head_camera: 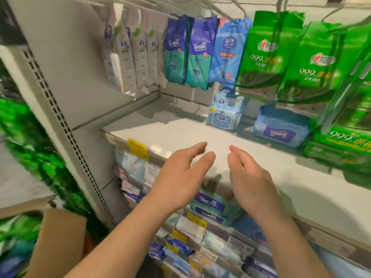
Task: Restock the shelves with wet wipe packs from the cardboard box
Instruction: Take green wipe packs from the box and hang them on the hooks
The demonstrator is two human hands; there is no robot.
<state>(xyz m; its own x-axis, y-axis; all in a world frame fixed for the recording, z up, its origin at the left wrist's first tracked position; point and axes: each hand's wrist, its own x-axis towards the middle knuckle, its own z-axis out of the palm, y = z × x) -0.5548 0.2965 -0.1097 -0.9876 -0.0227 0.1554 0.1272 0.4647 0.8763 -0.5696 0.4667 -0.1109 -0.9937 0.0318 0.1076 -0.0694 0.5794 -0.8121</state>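
Both hands were empty, fingers relaxed: left hand [180, 177], right hand [251, 177], slightly apart over the shelf [180, 133]. A cardboard box [60, 237] sat lower left.

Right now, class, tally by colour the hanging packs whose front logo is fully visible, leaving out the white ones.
Purple-and-teal packs: 2
Light blue pack: 1
Green packs: 2
Total: 5
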